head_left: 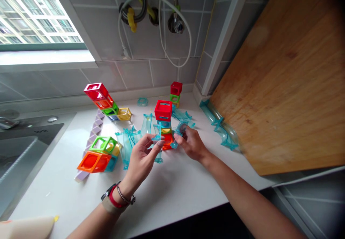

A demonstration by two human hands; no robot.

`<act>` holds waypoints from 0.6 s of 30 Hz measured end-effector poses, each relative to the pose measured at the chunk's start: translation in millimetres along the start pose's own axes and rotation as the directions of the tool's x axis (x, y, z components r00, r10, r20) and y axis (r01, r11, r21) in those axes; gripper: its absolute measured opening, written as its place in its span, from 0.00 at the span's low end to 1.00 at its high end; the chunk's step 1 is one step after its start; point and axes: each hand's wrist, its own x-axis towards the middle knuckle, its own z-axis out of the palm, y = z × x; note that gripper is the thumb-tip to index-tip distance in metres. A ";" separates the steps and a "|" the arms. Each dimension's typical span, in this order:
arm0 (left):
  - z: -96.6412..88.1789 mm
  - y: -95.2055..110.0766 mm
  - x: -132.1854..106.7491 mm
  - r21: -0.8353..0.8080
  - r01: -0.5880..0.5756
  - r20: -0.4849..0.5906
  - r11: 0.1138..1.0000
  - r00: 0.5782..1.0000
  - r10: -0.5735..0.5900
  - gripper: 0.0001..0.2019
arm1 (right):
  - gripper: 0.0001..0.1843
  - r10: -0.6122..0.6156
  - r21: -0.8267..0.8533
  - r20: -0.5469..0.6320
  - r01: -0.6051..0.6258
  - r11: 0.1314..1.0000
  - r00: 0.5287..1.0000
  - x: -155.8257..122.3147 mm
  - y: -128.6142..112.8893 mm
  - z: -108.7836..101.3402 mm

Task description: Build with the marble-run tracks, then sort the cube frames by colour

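Note:
My left hand (pixel 142 152) pinches a small clear blue track piece (pixel 157 131) between thumb and fingers. In my right hand (pixel 192 141) is another clear blue track piece (pixel 178 130), tilted, its near end pointing down. Between and just behind both hands rises a stack of open-sided cube blocks, with a red cube (pixel 163 110) on top and an orange one (pixel 167 141) at the bottom. Several loose clear blue track pieces (pixel 125 147) lie left of the stack, partly hidden by my left hand. More track pieces (pixel 182 114) lie behind it.
A leaning block tower (pixel 104 102), a low block group (pixel 99 156) and a zigzag lilac strip (pixel 94 131) stand left, beside the sink (pixel 29 138). Another small tower (pixel 175 93) is near the wall. At right, a wooden board (pixel 285 77) leans behind curved track pieces (pixel 225 133).

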 end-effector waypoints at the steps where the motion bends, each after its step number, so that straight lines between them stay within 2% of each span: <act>1: 0.9 -0.9 0.4 -0.023 0.007 0.016 1.000 1.000 -0.007 0.14 | 0.14 0.013 0.029 0.016 -0.013 0.999 1.000 0.3 -0.4 0.5; 6: 3.6 -4.8 0.7 -0.063 0.040 0.082 0.997 0.996 -0.035 0.13 | 0.14 0.044 0.183 0.134 -0.068 0.981 0.990 0.8 -6.8 0.1; 11: 1.4 -5.8 -0.2 -0.054 0.037 0.100 0.998 0.994 -0.032 0.11 | 0.21 0.066 0.344 0.196 -0.132 0.930 0.978 1.6 -12.5 -3.7; 14: 1.3 -3.9 -0.7 -0.032 0.025 0.127 0.999 0.992 -0.020 0.11 | 0.22 0.040 0.313 0.272 -0.128 0.941 0.962 1.0 -12.3 -4.2; 18: 3.1 -1.4 -2.0 0.007 0.009 0.092 1.000 0.996 -0.009 0.13 | 0.22 0.053 0.204 0.383 -0.140 0.969 0.922 -1.2 -11.1 -2.0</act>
